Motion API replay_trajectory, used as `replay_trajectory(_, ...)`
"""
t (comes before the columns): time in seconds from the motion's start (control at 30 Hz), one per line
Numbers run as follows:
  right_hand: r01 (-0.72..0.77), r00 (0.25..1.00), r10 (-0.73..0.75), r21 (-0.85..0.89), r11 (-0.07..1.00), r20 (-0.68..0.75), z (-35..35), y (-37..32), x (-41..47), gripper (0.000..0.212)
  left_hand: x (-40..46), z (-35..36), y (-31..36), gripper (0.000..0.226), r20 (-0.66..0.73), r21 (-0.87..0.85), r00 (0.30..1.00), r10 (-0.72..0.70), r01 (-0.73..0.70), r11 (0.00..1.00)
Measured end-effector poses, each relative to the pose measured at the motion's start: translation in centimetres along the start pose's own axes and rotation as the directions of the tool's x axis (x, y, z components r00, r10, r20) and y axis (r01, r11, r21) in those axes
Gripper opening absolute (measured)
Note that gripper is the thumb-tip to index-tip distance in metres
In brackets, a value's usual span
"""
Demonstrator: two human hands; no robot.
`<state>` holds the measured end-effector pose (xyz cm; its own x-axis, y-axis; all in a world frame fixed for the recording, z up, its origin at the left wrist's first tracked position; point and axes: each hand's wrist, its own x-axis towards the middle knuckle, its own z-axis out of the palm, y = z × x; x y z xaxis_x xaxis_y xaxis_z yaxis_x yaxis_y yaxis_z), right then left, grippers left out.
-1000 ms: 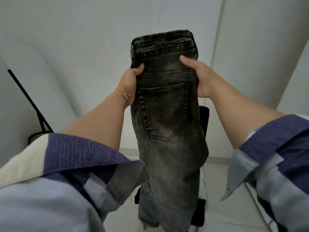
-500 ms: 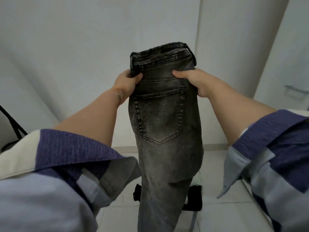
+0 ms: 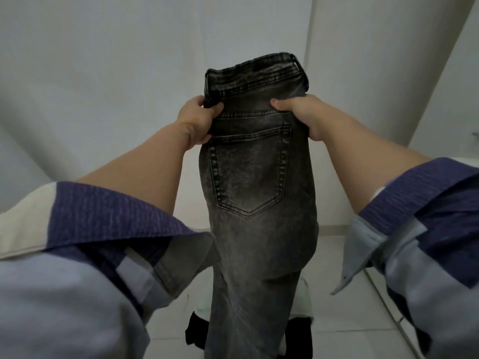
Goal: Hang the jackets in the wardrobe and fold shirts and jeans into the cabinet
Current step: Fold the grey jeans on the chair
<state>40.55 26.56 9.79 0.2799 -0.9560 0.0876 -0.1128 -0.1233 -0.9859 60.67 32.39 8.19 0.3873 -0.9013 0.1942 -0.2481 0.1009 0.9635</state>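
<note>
A pair of washed black-grey jeans [image 3: 256, 177] hangs upright in front of me, folded lengthwise with one back pocket facing me. My left hand [image 3: 199, 123] grips the left edge just below the waistband. On the other side my right hand [image 3: 303, 112] grips the right edge at the same height, fingers curled round the denim. The legs drop out of view at the bottom.
White walls [image 3: 103, 73] fill the view, with a corner at the right. Below the jeans, on the pale tiled floor [image 3: 337, 307], lie dark and pale green clothes [image 3: 197, 330]. A thin metal bar [image 3: 388, 307] runs along the lower right.
The view has turned right and tipped down, so the black stand at the left is gone. Both hands kept their grip and sit lower in the frame, fingers curled tighter.
</note>
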Motion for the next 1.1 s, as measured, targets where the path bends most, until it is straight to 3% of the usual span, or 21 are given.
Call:
replay_trajectory(0.3, 0.116, 0.984, -0.115, -0.001, 0.993, -0.137, -0.9, 7.5, 14.2, 0.043, 11.7, 6.9, -6.5, 0.017, -0.01, -0.072, 1.0, 0.007, -0.008, 0.997)
replay_trajectory(0.5, -0.032, 0.992, 0.031, -0.004, 0.999, -0.119, -0.6, 14.3, 17.0, 0.04, 13.5, 9.1, -13.6, 0.031, 0.009, 0.006, 0.997, -0.08, 0.08, 0.997)
replay_trajectory(0.8, -0.219, 0.966, 0.22, 0.022, 0.976, -0.133, 0.9, 22.5, 10.6, 0.048, 8.2, 8.6, -22.7, 0.043, 0.092, 0.09, 0.988, -0.126, 0.118, 0.989)
replay_trajectory(1.1, -0.42, 0.899, 0.398, -0.1, 0.902, -0.183, 3.6, 29.0, -3.5, 0.042, -6.2, 5.7, -28.4, 0.046, 0.239, 0.268, 0.94, -0.241, 0.175, 0.947)
